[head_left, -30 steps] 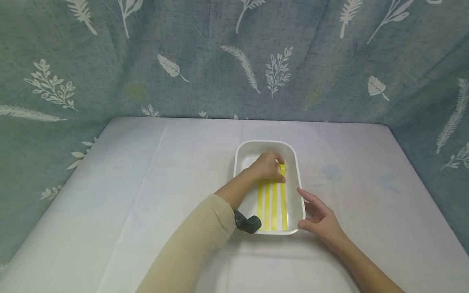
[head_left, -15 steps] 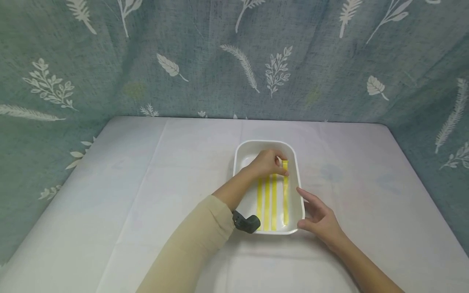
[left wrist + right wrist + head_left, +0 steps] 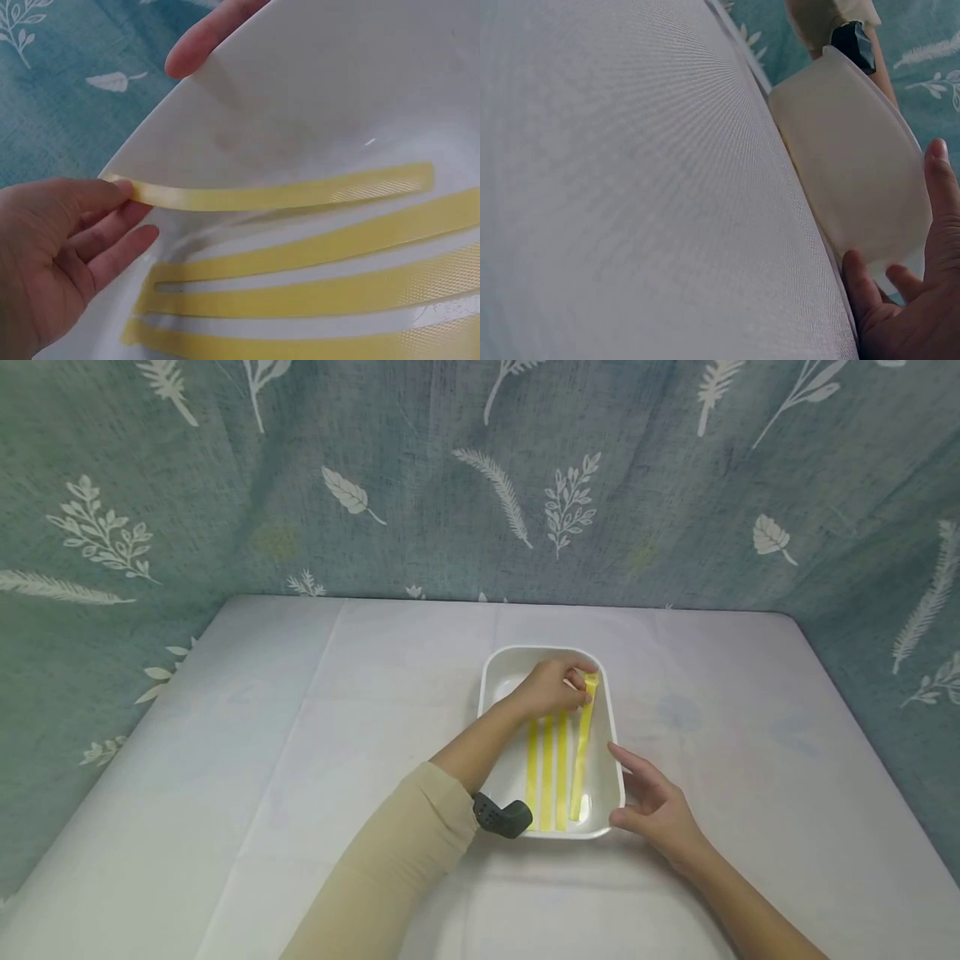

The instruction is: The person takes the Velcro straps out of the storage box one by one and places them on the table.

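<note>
My left hand [image 3: 551, 687] reaches into a white rectangular tub [image 3: 540, 648] and pinches the far end of a flat yellow strip [image 3: 580, 760] between thumb and fingers. In the left wrist view this strip [image 3: 255, 196] curves up from the tub's floor toward my fingertips, its other end textured. Several similar yellow strips [image 3: 547, 777] lie side by side to its left, their far ends partly behind my hand in the head view. My right hand [image 3: 660, 810] touches the tub's right side near the front corner, with thumb and forefinger spread apart.
The tub stands on a table [image 3: 360, 693] with a white cloth. Behind and at both sides hangs a blue-green leaf-patterned curtain [image 3: 420, 527]. A black device [image 3: 504, 818] on my left wrist is over the tub's near-left rim.
My left hand has moved slightly farther and rightward, drawing the pinched strip away from the other strips. That strip now tilts, its far end closer to the right wall. The right hand stays put.
</note>
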Available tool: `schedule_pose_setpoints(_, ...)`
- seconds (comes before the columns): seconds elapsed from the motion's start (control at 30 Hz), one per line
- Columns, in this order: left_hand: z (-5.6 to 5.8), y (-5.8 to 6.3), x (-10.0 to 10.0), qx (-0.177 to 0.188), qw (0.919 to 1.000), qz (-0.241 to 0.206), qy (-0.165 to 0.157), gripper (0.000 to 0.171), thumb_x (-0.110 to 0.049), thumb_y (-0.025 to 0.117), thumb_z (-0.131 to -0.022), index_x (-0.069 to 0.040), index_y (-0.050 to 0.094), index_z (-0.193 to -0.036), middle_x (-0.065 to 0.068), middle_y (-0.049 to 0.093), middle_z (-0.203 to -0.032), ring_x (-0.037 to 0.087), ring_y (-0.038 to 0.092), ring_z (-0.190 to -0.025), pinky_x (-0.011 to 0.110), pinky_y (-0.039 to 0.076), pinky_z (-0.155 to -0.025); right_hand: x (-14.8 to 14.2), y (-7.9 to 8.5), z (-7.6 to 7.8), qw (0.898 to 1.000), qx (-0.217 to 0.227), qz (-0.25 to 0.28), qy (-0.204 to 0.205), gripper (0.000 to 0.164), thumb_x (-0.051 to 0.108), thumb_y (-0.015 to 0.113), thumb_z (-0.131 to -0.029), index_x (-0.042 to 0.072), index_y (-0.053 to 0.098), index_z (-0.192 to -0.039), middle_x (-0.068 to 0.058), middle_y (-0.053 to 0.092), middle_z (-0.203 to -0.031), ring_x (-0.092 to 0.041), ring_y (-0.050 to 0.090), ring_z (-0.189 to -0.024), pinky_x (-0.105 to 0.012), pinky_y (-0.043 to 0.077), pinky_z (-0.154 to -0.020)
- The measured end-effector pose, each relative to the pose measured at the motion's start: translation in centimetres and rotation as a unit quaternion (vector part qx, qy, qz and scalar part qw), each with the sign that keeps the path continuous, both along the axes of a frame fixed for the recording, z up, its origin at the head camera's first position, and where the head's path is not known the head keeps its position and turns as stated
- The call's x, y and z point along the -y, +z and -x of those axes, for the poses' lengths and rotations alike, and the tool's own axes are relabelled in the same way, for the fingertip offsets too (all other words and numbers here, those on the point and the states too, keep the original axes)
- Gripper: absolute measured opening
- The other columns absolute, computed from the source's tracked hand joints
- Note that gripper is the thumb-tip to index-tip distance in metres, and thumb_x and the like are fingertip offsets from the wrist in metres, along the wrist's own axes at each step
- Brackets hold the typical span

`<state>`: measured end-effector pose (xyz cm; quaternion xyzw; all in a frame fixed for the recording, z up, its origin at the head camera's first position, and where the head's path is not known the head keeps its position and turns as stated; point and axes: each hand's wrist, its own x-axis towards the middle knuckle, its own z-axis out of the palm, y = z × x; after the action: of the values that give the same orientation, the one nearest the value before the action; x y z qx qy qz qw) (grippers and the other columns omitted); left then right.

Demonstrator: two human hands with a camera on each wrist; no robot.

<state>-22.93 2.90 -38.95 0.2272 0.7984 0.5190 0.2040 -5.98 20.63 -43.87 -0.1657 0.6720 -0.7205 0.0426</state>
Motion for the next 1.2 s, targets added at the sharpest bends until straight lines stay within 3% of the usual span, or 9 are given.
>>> schedule_pose_setpoints(0.17,-0.1,0.3,0.0,0.05,0.9957,-0.077,-0.005,0.045,0.001,0.059,-0.089,-0.004,0.051,-0.133,0.006,0.051,-0.089,0.017,0.063,-0.076,0.031,0.058,-0.068,-0.1,-0.1,0.0,1.0,0.002,-0.004,0.001,0.073,0.004,0.073,-0.08,0.004,0.038,-0.143,0.011,0.045,-0.14,-0.003,0.051,-0.121,-0.032,0.055,-0.079)
schedule_pose_setpoints(0.27,-0.1,0.4,0.0,0.062,0.9924,-0.105,-0.012,0.044,-0.001,0.055,-0.093,-0.006,0.049,-0.136,0.006,0.046,-0.093,0.02,0.065,-0.082,0.033,0.058,-0.069,-0.1,0.0,0.0,1.0,0.004,-0.001,0.005,0.073,0.004,0.072,-0.081,0.004,0.037,-0.144,0.01,0.043,-0.141,-0.004,0.05,-0.122,-0.033,0.055,-0.079)
schedule_pose_setpoints(0.53,-0.3,0.6,0.0,0.06,0.9906,-0.122,-0.01,0.043,-0.003,0.052,-0.095,-0.006,0.046,-0.138,0.011,0.047,-0.109,0.025,0.068,-0.093,0.031,0.057,-0.071,-0.2,0.0,0.0,1.0,0.005,-0.003,0.01,0.072,0.003,0.072,-0.082,0.004,0.036,-0.144,0.01,0.043,-0.141,-0.004,0.05,-0.122,-0.033,0.055,-0.078)
schedule_pose_setpoints(0.9,-0.2,1.1,0.3,0.03,0.9884,-0.149,-0.002,0.067,0.007,0.068,-0.081,-0.007,0.042,-0.141,0.015,0.054,-0.116,0.022,0.065,-0.099,0.03,0.056,-0.074,-0.3,0.1,0.0,1.0,0.002,0.001,0.005,0.072,0.005,0.073,-0.081,0.004,0.038,-0.144,0.008,0.045,-0.141,-0.005,0.051,-0.122,-0.033,0.056,-0.078)
schedule_pose_setpoints(1.2,0.2,1.4,1.9,0.07,0.9825,-0.172,0.016,0.075,0.01,0.068,-0.08,-0.013,0.038,-0.145,0.017,0.05,-0.133,0.03,0.06,-0.111,0.033,0.057,-0.071,-0.1,0.0,0.1,1.0,0.003,0.021,0.012,0.072,0.004,0.074,-0.08,0.004,0.038,-0.143,0.0,0.042,-0.145,-0.01,0.051,-0.123,-0.034,0.055,-0.079)
